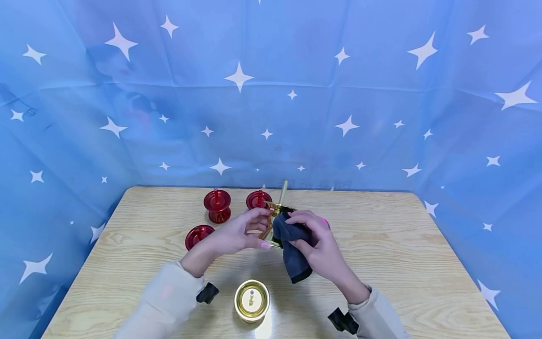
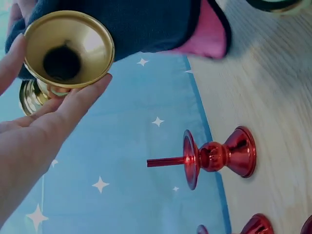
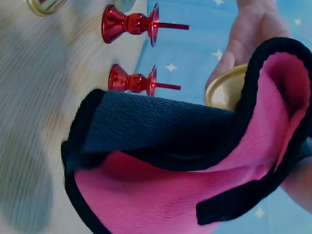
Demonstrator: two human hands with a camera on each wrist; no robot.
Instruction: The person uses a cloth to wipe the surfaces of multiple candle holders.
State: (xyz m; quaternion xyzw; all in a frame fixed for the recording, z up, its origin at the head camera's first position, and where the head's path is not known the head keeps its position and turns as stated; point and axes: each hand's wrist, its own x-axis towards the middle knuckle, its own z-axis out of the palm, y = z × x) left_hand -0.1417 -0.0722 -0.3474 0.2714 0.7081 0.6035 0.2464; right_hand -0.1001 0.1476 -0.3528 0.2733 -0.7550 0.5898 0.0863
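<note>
My left hand [image 1: 237,234] grips a shiny gold candle holder [image 1: 267,233] by its ends, thumb at the base rim and fingers along the far side. The holder is tilted, its pale spike [image 1: 283,192] pointing up and away. Its hollow flared base [image 2: 100,41] faces the left wrist camera. My right hand [image 1: 322,247] pinches a folded cloth [image 1: 292,256] against the holder's stem, which the cloth partly hides. Dark grey on one side and pink on the other, the cloth [image 3: 161,195] has black edging and hangs down loosely.
Three red metallic candle holders stand left and behind: one at the back [image 1: 217,202], one behind the gold holder [image 1: 256,200], one nearer my left wrist [image 1: 198,235]. A round gold piece [image 1: 251,301] stands at the front. Behind the wooden table [image 1: 402,254] hangs a blue star-patterned curtain [image 1: 296,117].
</note>
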